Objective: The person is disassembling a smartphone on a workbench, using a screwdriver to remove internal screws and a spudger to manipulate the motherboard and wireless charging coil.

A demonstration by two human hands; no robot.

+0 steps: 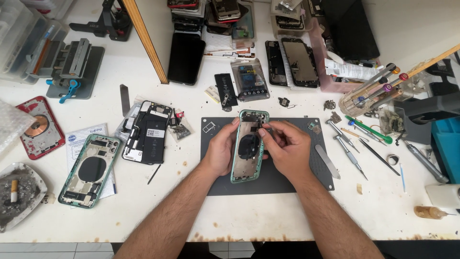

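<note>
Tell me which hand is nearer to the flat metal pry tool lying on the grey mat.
The right hand. It sits just left of the flat metal pry tool, working at the top of the green phone frame. The left hand grips the frame's far side, farther away.

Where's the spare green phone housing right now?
The spare green phone housing lies on the white table at the left of the head view, on a paper sheet, between the ashtray and the black phone internals.

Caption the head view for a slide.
Left hand steadies an opened green phone housing on a grey mat; right hand pinches at its top.
</note>
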